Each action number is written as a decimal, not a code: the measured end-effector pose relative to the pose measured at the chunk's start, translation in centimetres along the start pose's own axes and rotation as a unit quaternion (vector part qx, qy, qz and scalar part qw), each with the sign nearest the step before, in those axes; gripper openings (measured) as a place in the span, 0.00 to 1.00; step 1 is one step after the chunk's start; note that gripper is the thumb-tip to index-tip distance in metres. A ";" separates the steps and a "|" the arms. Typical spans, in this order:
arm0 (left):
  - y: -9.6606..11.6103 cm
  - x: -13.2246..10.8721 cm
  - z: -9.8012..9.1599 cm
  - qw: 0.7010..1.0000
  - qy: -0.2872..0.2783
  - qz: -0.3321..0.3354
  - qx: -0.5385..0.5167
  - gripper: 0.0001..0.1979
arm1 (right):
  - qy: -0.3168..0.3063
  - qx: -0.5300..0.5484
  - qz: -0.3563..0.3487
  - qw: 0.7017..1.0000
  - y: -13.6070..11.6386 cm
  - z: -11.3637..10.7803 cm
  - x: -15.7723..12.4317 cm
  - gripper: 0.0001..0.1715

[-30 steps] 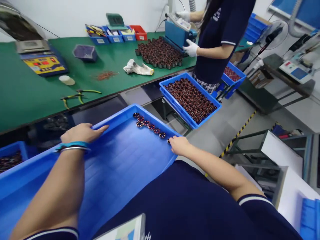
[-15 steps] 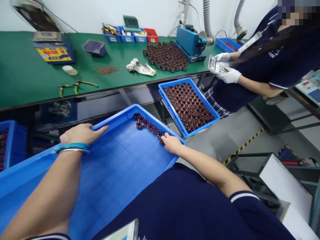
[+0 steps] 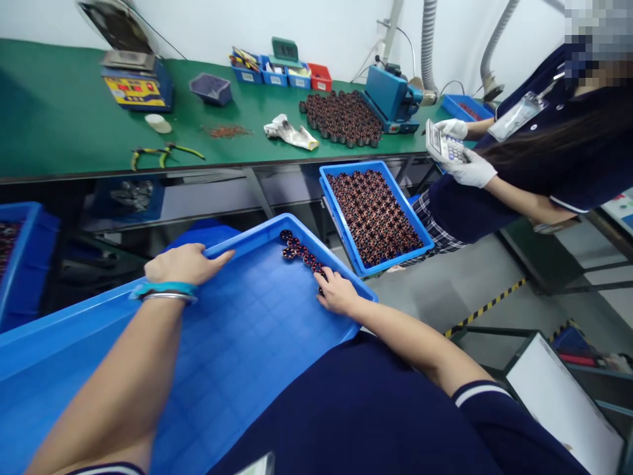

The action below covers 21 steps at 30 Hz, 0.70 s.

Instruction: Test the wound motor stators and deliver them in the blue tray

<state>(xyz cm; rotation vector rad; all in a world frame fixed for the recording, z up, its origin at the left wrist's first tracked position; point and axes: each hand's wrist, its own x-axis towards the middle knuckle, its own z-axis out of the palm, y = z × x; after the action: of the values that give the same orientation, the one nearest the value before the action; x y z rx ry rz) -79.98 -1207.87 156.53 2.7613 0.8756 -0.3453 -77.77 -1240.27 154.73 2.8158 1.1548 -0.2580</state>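
Note:
A large blue tray [image 3: 237, 343] lies in front of my body, with several small round copper-wound parts [image 3: 297, 251] in a short row along its far right wall. My left hand [image 3: 185, 264] is wrapped over the tray's far rim, thumb pointing right along it. Inside the right corner, my right hand [image 3: 337, 292] has its fingers on the parts at the near end of the row; its fingertips partly cover them. Beyond that corner stands a smaller blue tray [image 3: 430, 245] filled with rows of similar parts.
On the green bench [image 3: 198, 132] are a scale [image 3: 136, 89], green-handled pliers [image 3: 165, 155], a white glove [image 3: 291, 134], a pile of parts [image 3: 343, 119] and a blue machine [image 3: 390, 99]. At right, a person in white gloves holds a calculator [image 3: 445, 145].
The whole view has shifted, so the trays and bench sit differently in the picture. My right hand's fingers now reach over the near parts of the row. My left hand keeps its hold on the rim.

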 end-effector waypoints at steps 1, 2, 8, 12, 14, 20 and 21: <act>-0.4 0.4 0.0 1.000 0.000 0.005 -0.005 0.40 | -0.002 0.007 -0.004 1.000 -0.1 -0.2 0.4 0.35; -0.8 1.0 0.0 1.000 0.000 0.009 -0.010 0.40 | -0.005 0.014 -0.006 1.000 -0.4 -0.5 0.8 0.37; -3.1 5.3 -1.0 0.999 0.002 0.036 -0.019 0.41 | -0.005 -0.029 0.056 0.998 -3.3 -1.4 5.3 0.40; -4.1 8.1 -2.1 0.999 0.000 0.047 -0.018 0.38 | 0.011 -0.023 0.048 0.999 -4.8 -1.1 8.8 0.34; -4.7 9.4 -2.4 0.998 0.001 0.052 -0.020 0.36 | 0.017 -0.008 0.023 1.000 -5.3 -1.0 10.3 0.32; -6.2 12.5 -2.6 0.997 0.004 0.071 -0.027 0.38 | 0.053 0.003 0.075 0.996 -7.6 -0.4 14.4 0.36; -6.5 12.8 -2.4 0.997 0.001 0.073 -0.027 0.38 | 0.057 0.001 0.084 0.995 -8.2 -0.1 14.9 0.35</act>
<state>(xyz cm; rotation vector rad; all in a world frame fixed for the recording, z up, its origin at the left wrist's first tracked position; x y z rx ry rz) -73.19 -1195.18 154.24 2.7552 0.6671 -0.2868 -73.03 -1224.18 151.92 2.9406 0.9286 -0.0871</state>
